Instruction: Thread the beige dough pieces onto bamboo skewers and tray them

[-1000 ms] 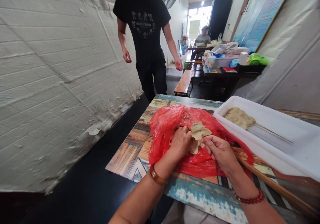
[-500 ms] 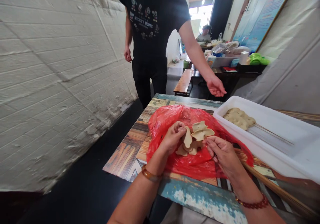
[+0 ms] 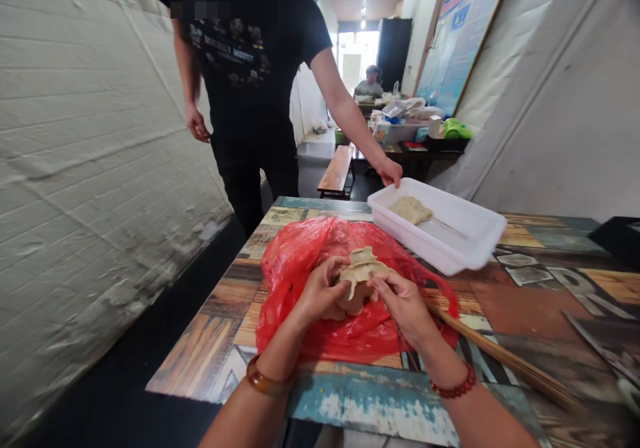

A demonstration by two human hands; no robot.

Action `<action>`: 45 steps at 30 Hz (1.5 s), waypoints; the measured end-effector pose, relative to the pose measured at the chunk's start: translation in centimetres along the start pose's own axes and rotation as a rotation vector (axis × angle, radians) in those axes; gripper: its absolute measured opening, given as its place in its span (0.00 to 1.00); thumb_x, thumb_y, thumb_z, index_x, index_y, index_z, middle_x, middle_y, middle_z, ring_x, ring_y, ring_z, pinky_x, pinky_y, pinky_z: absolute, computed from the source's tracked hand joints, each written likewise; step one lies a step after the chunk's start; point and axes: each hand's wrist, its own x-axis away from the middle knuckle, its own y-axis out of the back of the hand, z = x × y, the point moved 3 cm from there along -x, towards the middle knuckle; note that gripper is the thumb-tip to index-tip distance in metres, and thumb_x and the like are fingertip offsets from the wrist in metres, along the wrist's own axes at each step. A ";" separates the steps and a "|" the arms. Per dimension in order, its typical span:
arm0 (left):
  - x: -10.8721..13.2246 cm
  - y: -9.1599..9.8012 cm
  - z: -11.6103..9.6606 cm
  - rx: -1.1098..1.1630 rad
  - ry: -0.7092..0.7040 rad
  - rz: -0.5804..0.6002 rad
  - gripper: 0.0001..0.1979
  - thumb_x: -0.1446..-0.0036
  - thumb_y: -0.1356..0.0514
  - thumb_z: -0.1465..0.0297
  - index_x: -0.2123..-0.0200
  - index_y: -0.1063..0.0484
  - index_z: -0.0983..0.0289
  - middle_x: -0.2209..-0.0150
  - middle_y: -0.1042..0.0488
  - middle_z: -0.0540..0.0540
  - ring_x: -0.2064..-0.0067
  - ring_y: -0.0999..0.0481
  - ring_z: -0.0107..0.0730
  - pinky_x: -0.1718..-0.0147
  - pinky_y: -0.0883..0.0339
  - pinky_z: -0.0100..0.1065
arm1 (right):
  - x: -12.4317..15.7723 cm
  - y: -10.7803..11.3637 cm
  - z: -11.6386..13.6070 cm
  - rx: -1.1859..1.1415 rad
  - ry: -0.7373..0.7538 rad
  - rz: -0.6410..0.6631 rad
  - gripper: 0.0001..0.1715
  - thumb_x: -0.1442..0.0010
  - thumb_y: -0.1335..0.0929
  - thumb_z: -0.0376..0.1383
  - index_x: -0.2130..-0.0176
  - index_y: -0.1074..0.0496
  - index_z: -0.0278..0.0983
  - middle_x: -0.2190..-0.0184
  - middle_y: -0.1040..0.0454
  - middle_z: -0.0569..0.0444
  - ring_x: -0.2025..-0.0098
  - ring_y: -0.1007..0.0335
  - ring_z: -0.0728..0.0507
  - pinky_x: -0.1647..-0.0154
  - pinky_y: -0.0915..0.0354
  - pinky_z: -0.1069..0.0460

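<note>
A red plastic bag (image 3: 295, 255) lies spread on the table, with several flat, beige, wavy-edged food pieces (image 3: 357, 298) on it. My left hand (image 3: 320, 291) pinches the left side of one beige piece (image 3: 363, 271) just above the bag. On that same piece's right side, my right hand (image 3: 403, 301) is closed with thumb and fingers together. Thin lines show below my right hand; whether they are a skewer in its grip I cannot tell. Past the bag, a white plastic tray (image 3: 445, 251) carries a beige piece (image 3: 411, 209) on thin skewers (image 3: 450, 228).
Across the table a person in black (image 3: 245, 101) has one hand (image 3: 390, 171) on the tray's far left corner. A bundle of thin wooden sticks (image 3: 505, 355) lies right of the bag. A bench (image 3: 337, 168) and a cluttered table (image 3: 400, 131) stand farther back.
The person's hand has reached the tray, which has moved away from me and turned. My hands have come closer together around the beige piece. The camera view has swung right.
</note>
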 end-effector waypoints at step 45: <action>1.6 -0.8 -0.1 0.318 0.188 -0.012 0.18 0.58 0.32 0.60 0.70 0.27 0.69 0.74 0.30 0.51 0.75 0.34 0.22 0.75 0.43 0.24 | 1.0 -0.2 -2.0 -0.238 -0.237 -0.141 0.17 0.52 0.27 0.48 0.68 0.22 0.37 0.82 0.33 0.58 0.81 0.43 0.50 0.82 0.49 0.55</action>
